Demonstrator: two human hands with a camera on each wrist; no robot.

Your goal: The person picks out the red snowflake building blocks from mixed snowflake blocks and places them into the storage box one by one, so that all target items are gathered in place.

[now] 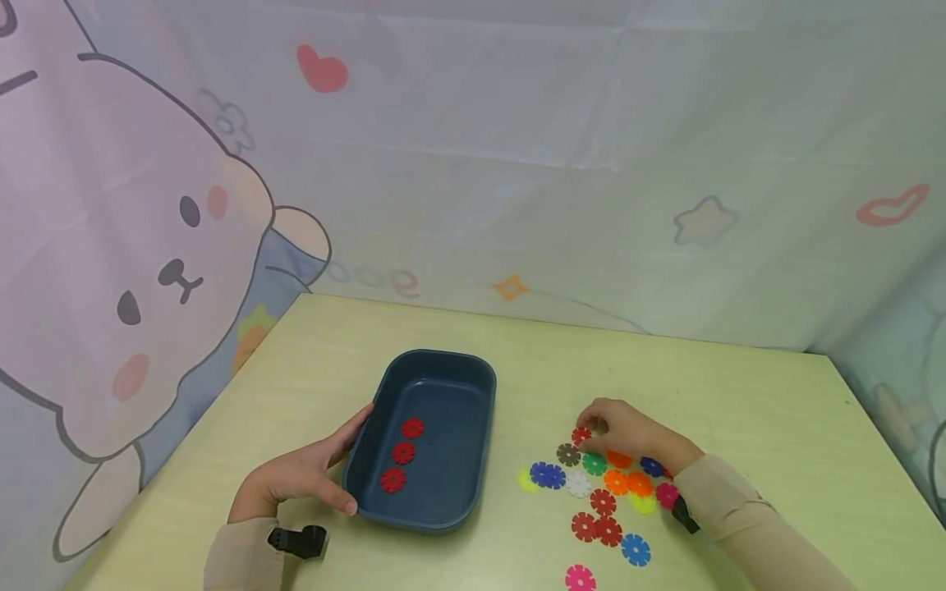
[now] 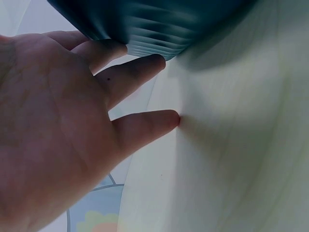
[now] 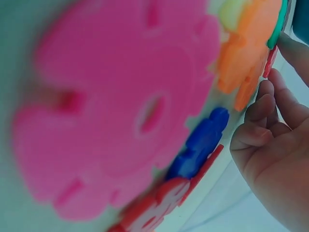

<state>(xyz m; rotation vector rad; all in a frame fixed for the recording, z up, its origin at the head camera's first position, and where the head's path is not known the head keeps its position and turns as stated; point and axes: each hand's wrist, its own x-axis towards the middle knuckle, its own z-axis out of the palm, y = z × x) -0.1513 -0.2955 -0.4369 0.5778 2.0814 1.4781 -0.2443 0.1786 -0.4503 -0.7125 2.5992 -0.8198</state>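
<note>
My left hand [image 1: 299, 476] rests against the left side of a dark blue tray [image 1: 484, 443], fingers along the outer wall and thumb at the near left corner. In the left wrist view its fingers stretch straight beside the tray's ribbed underside. Three red snowflake discs [image 1: 403, 453] lie in a row inside the tray. My right hand [image 1: 628, 428] pinches a red snowflake disc [image 1: 581, 436] between thumb and forefinger, at the far edge of a loose group of discs. The right wrist view shows that disc [image 3: 270, 63] edge-on at the fingertips.
Around the right hand lie brown [image 1: 568, 455], green [image 1: 594, 465], blue [image 1: 548, 475], white [image 1: 579, 484], orange [image 1: 617, 483] and more red [image 1: 603, 502] discs. A pink disc [image 1: 580, 578] sits near the front edge. Behind the table [image 1: 665, 369] hangs a printed cloth [image 1: 473, 164].
</note>
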